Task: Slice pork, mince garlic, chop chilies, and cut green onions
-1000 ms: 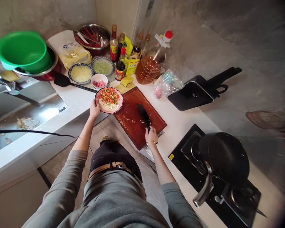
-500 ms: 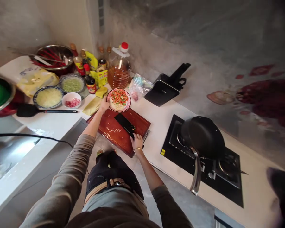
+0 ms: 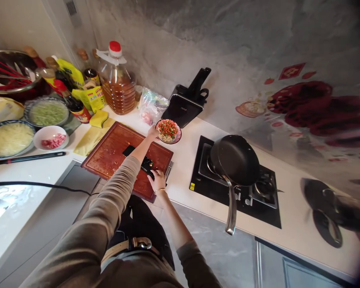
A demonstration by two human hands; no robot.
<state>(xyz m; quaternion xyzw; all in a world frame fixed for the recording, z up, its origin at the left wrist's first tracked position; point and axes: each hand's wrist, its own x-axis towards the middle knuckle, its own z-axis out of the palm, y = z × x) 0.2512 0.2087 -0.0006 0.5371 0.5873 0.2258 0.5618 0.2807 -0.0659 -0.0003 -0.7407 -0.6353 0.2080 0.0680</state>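
Left hand [image 3: 153, 133] grips the rim of a small pink-edged plate [image 3: 168, 131], heaped with chopped red and green bits over pale food, above the worktop [image 3: 186, 160] between the cutting board's [image 3: 114, 148] far right corner and the stove [image 3: 198, 176]. Right hand [image 3: 157, 181] clasps the black cleaver [image 3: 129, 151] handle at the board's near edge.

Little legible text. Black knife block [image 3: 183, 107] has a small light logo on its slanted front face, looks like "noo", not fully sure. Yellow seasoning box [image 3: 93, 98] beside the oil jug carries red and green printed characters, too blurred to read. Dark sauce bottle [image 3: 75, 105] has a red and yellow label, print unreadable. Yellow sticker [image 3: 192, 186] on the front left corner of the black stove, markings too small. Red diamond wall decal [image 3: 291, 71] has gold characters, not readable.
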